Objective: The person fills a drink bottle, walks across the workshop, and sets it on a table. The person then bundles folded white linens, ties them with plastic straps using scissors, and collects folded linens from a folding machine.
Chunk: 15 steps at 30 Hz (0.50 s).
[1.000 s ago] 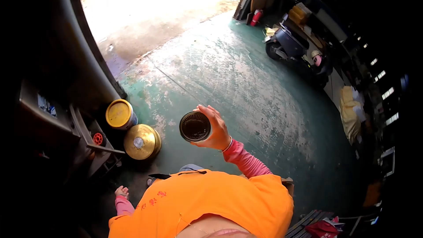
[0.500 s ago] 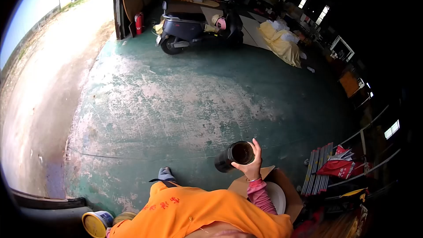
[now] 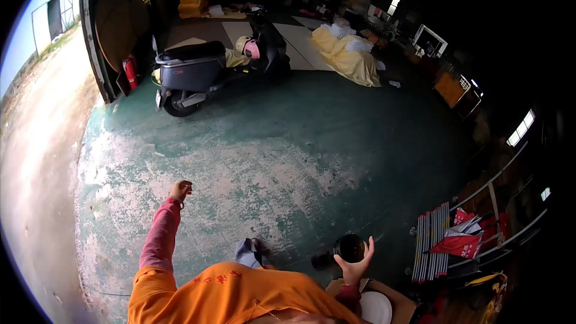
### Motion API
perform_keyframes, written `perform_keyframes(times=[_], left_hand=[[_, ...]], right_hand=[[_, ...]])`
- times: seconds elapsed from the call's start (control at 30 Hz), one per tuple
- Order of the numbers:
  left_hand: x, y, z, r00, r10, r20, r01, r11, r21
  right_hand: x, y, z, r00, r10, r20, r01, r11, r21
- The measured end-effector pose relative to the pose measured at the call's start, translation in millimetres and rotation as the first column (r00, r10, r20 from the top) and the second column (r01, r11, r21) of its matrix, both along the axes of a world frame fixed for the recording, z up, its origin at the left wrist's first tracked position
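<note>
Your left hand (image 3: pixel 181 190) is over the worn green floor (image 3: pixel 240 162), its fingers curled inward. To the right, you hold the dark round cup (image 3: pixel 350 248), its open mouth facing up and its inside dark, between the spread thumb and fingers of your right hand (image 3: pixel 356 266). An open cardboard box (image 3: pixel 401 307) stands close by the right forearm, then the grey tubes (image 3: pixel 431 243).

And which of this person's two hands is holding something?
The right hand, near the brown cardboard box: its fingers curve around a dark, round, open-topped container. The left hand, out over the worn green floor, shows nothing in it.
</note>
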<state>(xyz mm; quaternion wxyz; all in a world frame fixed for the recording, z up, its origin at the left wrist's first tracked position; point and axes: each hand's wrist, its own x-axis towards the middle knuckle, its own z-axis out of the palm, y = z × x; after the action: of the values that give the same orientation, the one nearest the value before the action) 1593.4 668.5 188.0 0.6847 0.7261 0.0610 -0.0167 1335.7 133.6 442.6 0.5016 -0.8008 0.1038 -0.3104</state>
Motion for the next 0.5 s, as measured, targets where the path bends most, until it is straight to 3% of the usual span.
perform_keyframes(times=[0.07, 0.1, 0.13, 0.17, 0.2, 0.23, 0.3, 0.37, 0.5], left_hand=[[50, -43, -18, 0.991, -0.107, -0.079, 0.118, 0.981, 0.153], [71, -61, -19, 0.966, -0.126, -0.228, 0.218, 0.869, 0.445], [77, -68, -34, 0.949, -0.172, -0.263, 0.283, 0.832, 0.478], [78, -70, -53, 0.919, -0.157, -0.362, 0.292, 0.888, 0.356], [82, -65, -83, 0.854, -0.178, -0.49, 0.256, 0.962, 0.097], [82, -64, -111, 0.779, -0.146, -0.61, 0.233, 0.97, 0.066], [67, -68, -100, 0.603, -0.03, -0.797, 0.32, 0.925, 0.207], [83, -72, -107, 0.485, 0.022, -0.874, 0.42, 0.871, 0.255], [210, -86, -137, 0.462, 0.054, -0.885, 0.549, 0.766, 0.333]], right_hand=[[50, -18, -3, 1.0, -0.023, -0.019, 0.024, 0.997, 0.074], [79, -30, 7, 0.998, -0.052, -0.032, 0.055, 0.995, 0.087], [107, -38, 11, 0.995, -0.084, -0.044, 0.089, 0.99, 0.106], [136, -42, 19, 0.992, -0.107, -0.066, 0.113, 0.988, 0.107], [168, -47, 36, 0.988, -0.132, -0.085, 0.14, 0.985, 0.1], [209, -60, 18, 0.979, -0.173, -0.108, 0.183, 0.979, 0.093], [286, -92, 40, 0.985, -0.171, -0.035, 0.173, 0.983, 0.062], [353, -107, 27, 0.984, -0.179, -0.003, 0.179, 0.983, 0.047], [493, -132, 21, 0.957, -0.289, -0.011, 0.288, 0.953, 0.098]])
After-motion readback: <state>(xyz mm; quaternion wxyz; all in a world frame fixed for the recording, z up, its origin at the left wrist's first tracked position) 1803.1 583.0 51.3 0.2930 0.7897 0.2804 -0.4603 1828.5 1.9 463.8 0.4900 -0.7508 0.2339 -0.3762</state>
